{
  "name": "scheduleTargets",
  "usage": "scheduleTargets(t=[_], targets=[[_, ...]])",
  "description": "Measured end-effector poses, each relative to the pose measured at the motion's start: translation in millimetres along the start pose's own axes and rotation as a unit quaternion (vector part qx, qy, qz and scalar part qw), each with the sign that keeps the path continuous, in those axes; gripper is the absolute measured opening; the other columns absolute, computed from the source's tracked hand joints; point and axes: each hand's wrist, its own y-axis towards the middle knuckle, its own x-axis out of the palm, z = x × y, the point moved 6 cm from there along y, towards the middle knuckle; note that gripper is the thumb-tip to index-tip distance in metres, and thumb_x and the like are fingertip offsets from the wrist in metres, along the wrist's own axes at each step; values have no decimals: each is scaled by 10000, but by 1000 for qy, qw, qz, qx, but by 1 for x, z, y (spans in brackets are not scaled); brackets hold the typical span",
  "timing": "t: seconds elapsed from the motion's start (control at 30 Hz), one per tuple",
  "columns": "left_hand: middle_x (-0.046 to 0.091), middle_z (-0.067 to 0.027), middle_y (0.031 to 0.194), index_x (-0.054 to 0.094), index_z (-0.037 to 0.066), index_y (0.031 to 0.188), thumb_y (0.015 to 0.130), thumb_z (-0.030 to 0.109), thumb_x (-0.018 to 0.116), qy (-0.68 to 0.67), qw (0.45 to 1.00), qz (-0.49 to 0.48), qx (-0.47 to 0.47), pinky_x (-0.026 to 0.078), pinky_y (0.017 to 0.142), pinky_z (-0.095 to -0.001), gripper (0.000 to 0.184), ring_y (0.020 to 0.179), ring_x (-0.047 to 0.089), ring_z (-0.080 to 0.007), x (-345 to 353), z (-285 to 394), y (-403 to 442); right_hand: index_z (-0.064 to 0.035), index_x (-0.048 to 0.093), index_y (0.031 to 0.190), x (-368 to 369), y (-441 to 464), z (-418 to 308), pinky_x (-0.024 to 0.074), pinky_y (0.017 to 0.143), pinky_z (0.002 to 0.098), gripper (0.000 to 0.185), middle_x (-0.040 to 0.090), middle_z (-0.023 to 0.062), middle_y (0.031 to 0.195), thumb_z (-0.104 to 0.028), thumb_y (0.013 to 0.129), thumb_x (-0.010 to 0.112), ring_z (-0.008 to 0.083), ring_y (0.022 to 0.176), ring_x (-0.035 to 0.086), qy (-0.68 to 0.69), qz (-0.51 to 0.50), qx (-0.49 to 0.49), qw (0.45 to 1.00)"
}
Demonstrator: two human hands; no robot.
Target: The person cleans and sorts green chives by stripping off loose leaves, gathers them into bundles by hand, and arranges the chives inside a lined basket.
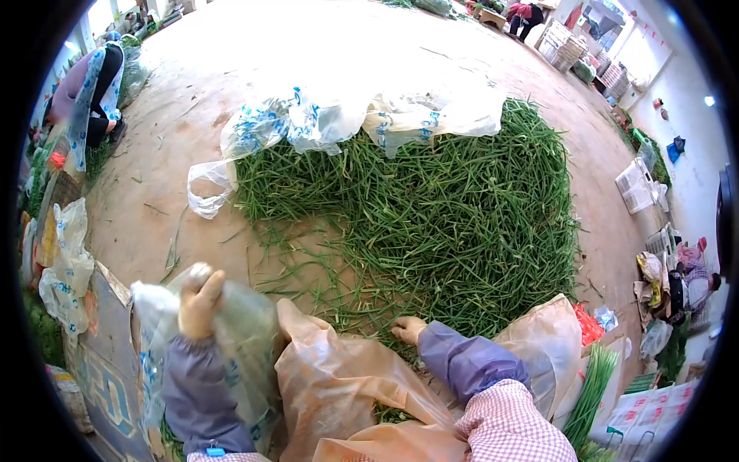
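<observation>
My left hand (200,308) is raised, its fingers closed, over a clear plastic bag (250,331) with blue print. A whitish bit shows at its fingertips, too blurred to name. Low at the near edge of a heap of long thin green leaves (462,223), my right hand (408,329) has its fingers curled downward. What it grips, if anything, is hidden. Brownish plastic sheeting (339,369) covers my lap, with a few green scraps in a fold. Crumpled printed plastic bags (323,123) lie along the far side of the heap.
At the left a person (85,92) bends over; another person (526,17) stoops far back right. On the right are a white crate (637,185), a seated person (697,285) and a bundle of green stalks (593,389). A printed board (108,362) stands close left.
</observation>
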Motion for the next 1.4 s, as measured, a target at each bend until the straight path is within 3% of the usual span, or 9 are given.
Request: scheduleTargets(t=[0.2, 0.37, 0.57, 0.6, 0.67, 0.8, 1.07, 1.27, 1.4], targets=[[662, -168, 777, 675, 24, 849, 822, 361, 683, 279, 955, -89, 51, 495, 694, -381, 338, 744, 651, -287, 121, 2, 33, -2, 592, 1174, -90, -13, -137, 483, 781, 256, 318, 659, 68, 980, -190, 918, 596, 126, 884, 595, 415, 161, -98, 890], [666, -118, 914, 641, 68, 997, 845, 358, 648, 471, 833, -278, -82, 485, 826, -397, 327, 874, 637, -235, 190, -27, 8, -27, 382, 1392, -115, -63, -310, 468, 908, 327, 690, 548, 139, 1260, -295, 843, 702, 214, 1055, 574, 112, 94, -298, 943], [628, -100, 1131, 547, 119, 1227, 857, 453, 564, 661, 487, -122, -558, 433, 954, -364, 499, 1071, 581, -224, 207, -126, -7, -55, 413, 1390, -61, -12, -354, 436, 979, 339, 836, 585, 204, 1231, -381, 693, 739, 294, 1144, 571, -156, -26, -193, 968], [645, -97, 1121, 573, 122, 1194, 854, 418, 573, 728, 345, -424, -414, 451, 943, -372, 452, 1069, 600, -246, 220, -129, -20, -79, 434, 1381, -54, -18, -357, 433, 967, 337, 805, 596, 202, 1216, -363, 693, 740, 304, 1131, 576, -164, -75, -155, 971], [605, -193, 1175, 531, 50, 1217, 861, 430, 565, 421, 807, -411, -53, 446, 941, -393, 522, 1107, 577, -305, 185, -89, -39, -67, 610, 1167, -32, 47, -326, 480, 836, 367, 422, 665, 194, 1018, -271, 800, 650, 320, 956, 636, -131, 26, -329, 935], [552, -278, 1202, 312, -11, 1400, 869, 414, 587, 271, 952, -143, 2, 422, 957, -434, 733, 1122, 536, -404, 118, -47, -89, -73, 642, 917, -42, 70, -311, 464, 629, 402, 143, 622, 198, 734, -199, 854, 614, 345, 662, 603, -93, 124, -299, 942], [642, -175, 1045, 595, 10, 1133, 781, 63, 655, 231, 942, 96, 224, 494, 812, -423, 361, 930, 634, -324, 25, -19, -228, -18, 518, 1262, -60, 21, -338, 479, 834, 285, 433, 594, 90, 1114, -33, 836, 596, 161, 933, 568, 352, -11, -294, 888], [618, -132, 1105, 597, 32, 1143, 736, 95, 642, 445, 883, 14, 147, 472, 810, -393, 415, 1003, 600, -294, 21, -74, -252, -76, 564, 1223, 6, -115, -434, 440, 961, 435, 437, 628, 132, 1098, -102, 800, 672, 260, 1097, 572, -136, -100, -662, 730], [585, -129, 1195, 544, 9, 1236, 761, 149, 552, 516, 836, -34, 183, 445, 860, -373, 496, 1084, 570, -260, 41, -114, -253, -125, 465, 1337, 53, -85, -419, 113, 1107, 601, 534, 654, 111, 1031, -433, 906, 535, 281, 1084, 582, -582, -60, -500, 638]])
